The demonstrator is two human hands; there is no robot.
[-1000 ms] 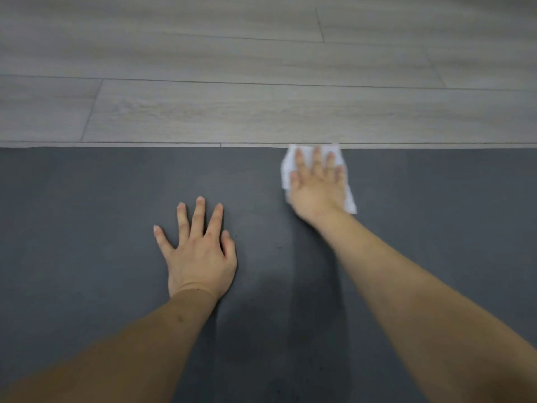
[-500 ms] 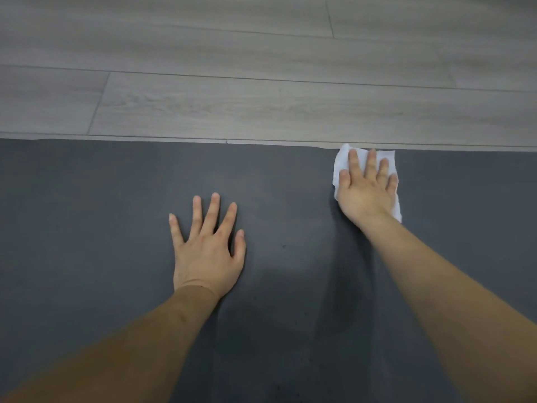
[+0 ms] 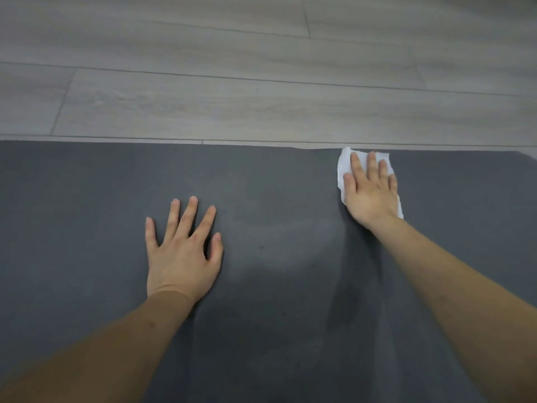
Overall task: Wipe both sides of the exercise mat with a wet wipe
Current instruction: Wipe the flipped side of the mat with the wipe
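A dark grey exercise mat [image 3: 87, 205] lies flat and fills the lower two thirds of the head view. My right hand [image 3: 370, 193] presses a white wet wipe [image 3: 344, 164] flat onto the mat, right at its far edge. Most of the wipe is hidden under the palm and fingers. My left hand [image 3: 181, 251] rests flat on the mat to the left, fingers spread, holding nothing. A darker damp streak [image 3: 345, 298] runs down the mat below my right hand.
Light grey wood-plank floor [image 3: 261, 82] lies beyond the mat's far edge. The mat's far right corner [image 3: 520, 154] shows at the right border.
My right hand has slid the wipe rightward along the mat's far edge. The damp streak trails behind it. My left hand has stayed planted in place.
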